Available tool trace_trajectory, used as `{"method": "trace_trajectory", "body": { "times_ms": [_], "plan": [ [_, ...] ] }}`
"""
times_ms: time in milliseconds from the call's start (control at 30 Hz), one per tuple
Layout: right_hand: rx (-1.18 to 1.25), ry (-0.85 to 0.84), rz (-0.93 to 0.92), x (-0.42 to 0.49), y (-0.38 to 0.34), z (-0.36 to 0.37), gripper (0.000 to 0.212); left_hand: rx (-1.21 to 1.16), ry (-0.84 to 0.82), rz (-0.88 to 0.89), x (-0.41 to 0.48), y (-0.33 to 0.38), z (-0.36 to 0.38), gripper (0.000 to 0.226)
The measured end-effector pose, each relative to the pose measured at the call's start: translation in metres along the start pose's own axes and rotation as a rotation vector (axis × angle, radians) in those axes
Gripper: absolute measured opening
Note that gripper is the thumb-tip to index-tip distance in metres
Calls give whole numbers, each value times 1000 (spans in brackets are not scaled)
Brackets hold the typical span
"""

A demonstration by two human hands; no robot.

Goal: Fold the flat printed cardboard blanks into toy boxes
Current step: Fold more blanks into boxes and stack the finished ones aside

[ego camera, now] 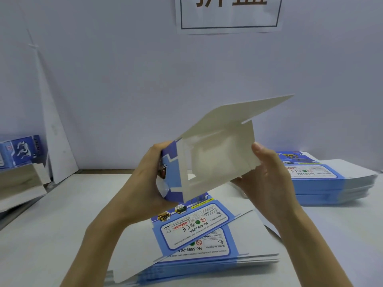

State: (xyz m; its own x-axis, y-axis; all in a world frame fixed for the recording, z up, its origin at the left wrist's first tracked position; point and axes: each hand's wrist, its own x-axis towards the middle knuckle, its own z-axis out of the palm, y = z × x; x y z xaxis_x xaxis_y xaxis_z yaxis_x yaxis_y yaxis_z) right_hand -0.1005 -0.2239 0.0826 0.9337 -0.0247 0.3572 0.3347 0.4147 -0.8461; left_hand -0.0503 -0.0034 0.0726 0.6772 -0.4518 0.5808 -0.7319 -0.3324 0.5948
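I hold a partly folded cardboard box (215, 160) in the air above the table, its white inside facing me and a large flap sticking up to the right. My left hand (145, 179) grips its blue printed left side. My right hand (267, 175) holds its right edge, thumb on the white panel. Below lies a stack of flat blue-and-white printed blanks (199, 235) with the "No. 5599-20A" label up.
A second stack of flat blanks (327, 179) sits at the right. At the far left a finished blue box (20, 151) stands on a grey carton (22, 183). A white wall with a paper sign (228, 13) rises behind the white table (62, 214).
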Motion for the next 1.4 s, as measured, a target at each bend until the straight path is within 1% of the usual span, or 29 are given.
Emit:
{"method": "trace_trajectory", "body": {
  "times_ms": [67, 167, 267, 333, 367, 400, 433, 467, 500, 567, 633, 667, 700, 733, 767, 833, 900, 967, 1000, 1067, 1100, 1167, 1233, 1333, 1400],
  "plan": [
    [-6, 15, -13, 0, 0, -1, 39, 37, 26, 14, 0, 0, -2, 83],
    [9, -21, -26, 0, -1, 0, 35, 32, 17, 34, 0, 0, -2, 83],
    [79, -11, -30, 1, -1, 0, 44, 56, -8, 80, 0, 1, 3, 84],
    [54, 34, -43, 1, 1, -2, 38, 84, -1, 85, 1, 1, 6, 83],
    [-5, 84, -77, 1, 2, -4, 32, 103, 19, 83, 2, 1, 7, 82],
    [-121, 144, -132, 2, 2, -4, 27, 129, 51, 81, 2, 1, 9, 82],
    [-309, 197, -219, 2, 1, -5, 28, 157, 90, 75, 3, 2, 9, 81],
    [-499, 220, -300, 2, -1, -4, 31, 179, 128, 64, 3, 3, 10, 81],
    [-635, 223, -360, 2, -2, -6, 33, 193, 158, 57, 4, 4, 10, 81],
    [-682, 249, -389, 1, -5, -7, 32, 216, 191, 78, 4, 7, 10, 83],
    [-615, 311, -375, 0, -6, -6, 32, 228, 193, 123, 3, 7, 12, 85],
    [-481, 327, -335, 0, -6, -4, 31, 220, 187, 139, 3, 8, 12, 86],
    [-286, 295, -260, 0, -6, -2, 32, 206, 178, 154, 3, 8, 14, 86],
    [-100, 228, -183, 0, -6, 0, 33, 196, 168, 169, 3, 8, 15, 85],
    [37, 154, -131, -1, -8, 2, 35, 195, 161, 189, 3, 9, 15, 86],
    [180, 54, -93, -1, -10, 3, 32, 214, 157, 234, 4, 12, 16, 83],
    [269, 15, -81, -1, -9, 3, 31, 204, 161, 253, 4, 16, 16, 81],
    [297, 3, -80, 0, -9, 3, 30, 167, 174, 263, 3, 20, 15, 78],
    [278, 2, -81, 0, -8, 2, 28, 154, 184, 260, 3, 21, 14, 75],
    [136, 39, -91, 0, -5, 4, 26, 134, 187, 244, 4, 24, 13, 75],
    [45, 77, -102, 0, -2, 4, 24, 135, 180, 242, 4, 25, 13, 75],
    [-107, 209, -140, 0, 4, 4, 22, 155, 155, 235, 3, 27, 14, 75],
    [-224, 305, -163, -1, 5, 3, 28, 144, 113, 184, 2, 25, 14, 74],
    [-365, 306, -150, -1, -1, -1, 29, 81, 52, 76, 1, 16, 14, 77],
    [-493, 324, -188, -1, -4, -5, 33, 20, 32, 22, 1, 12, 14, 76]
  ]
}}
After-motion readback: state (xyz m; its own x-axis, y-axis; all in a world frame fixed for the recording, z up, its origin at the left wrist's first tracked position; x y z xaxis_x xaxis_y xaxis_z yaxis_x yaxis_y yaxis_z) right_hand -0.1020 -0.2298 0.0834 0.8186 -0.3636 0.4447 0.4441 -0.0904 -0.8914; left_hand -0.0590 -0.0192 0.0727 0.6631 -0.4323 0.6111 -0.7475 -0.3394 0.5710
